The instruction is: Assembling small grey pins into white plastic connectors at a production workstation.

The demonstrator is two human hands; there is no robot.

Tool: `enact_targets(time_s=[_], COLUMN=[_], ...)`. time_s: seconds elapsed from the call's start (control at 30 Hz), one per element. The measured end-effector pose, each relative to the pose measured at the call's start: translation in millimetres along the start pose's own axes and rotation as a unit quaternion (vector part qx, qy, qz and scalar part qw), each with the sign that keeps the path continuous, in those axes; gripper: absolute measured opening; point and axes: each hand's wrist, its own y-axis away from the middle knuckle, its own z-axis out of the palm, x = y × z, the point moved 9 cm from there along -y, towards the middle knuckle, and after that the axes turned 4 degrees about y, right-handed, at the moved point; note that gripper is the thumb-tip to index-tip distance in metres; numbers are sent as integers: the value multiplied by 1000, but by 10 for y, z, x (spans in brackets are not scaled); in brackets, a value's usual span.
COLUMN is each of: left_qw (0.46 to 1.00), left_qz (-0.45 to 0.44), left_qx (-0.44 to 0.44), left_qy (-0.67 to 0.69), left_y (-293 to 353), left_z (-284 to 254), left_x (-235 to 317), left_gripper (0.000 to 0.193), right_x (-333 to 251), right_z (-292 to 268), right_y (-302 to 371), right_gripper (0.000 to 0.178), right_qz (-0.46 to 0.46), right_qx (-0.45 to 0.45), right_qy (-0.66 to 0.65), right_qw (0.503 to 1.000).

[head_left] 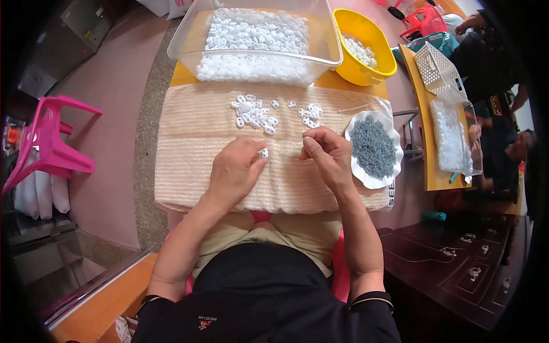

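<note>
My left hand [234, 171] pinches a small white two-holed plastic piece [264, 152] between thumb and forefinger, just above the towel. Across from it, my right hand [329, 157] has its thumb and forefinger pressed together; whatever they hold is too small to make out. Beyond my hands lie a loose pile of similar white pieces [251, 111] and, to its right, a smaller group [310, 114]. Close to the right hand stands a white wavy-edged plate [373, 182] heaped with small slender grey-blue pieces [373, 146].
A striped beige towel [189, 143] covers the table. At its far side are a clear tub [183, 51] of white pieces and a yellow basin [389, 66]. A thin stick [353, 108] lies near the plate. A pink stool [54, 134] stands left; people sit at another table [430, 166] right.
</note>
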Motion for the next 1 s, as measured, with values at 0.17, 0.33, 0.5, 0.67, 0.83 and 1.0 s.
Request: enact_targets(time_s=[0.17,0.33,0.5,0.67,0.83,1.0], left_qw=[986,987,996,939,900,829], left_qz=[91,77,66,-184,-199,-250], left_qx=[-37,-49,4,15,21,26], left_qy=[-134,-130,-64,288,386,500], left_y=[-13,-48,-80,13,64,184], left_z=[122,138,15,108,192,365], left_x=[111,38,-7,-468,-387,-343], left_gripper=[15,11,10,16,18,18], right_x=[43,32,24,62,-5,-258], right_z=[0,-1,12,45,264,473], right_y=[-10,-22,-8,16,60,138], right_gripper=[11,12,12,12,8,7], right_qz=[9,13,11,26,13,-159], right_qx=[-6,-5,-8,-13,-28,-30], right_qy=[5,2,4,11,6,135], right_qw=[1000,1000,1000,1000,999,978])
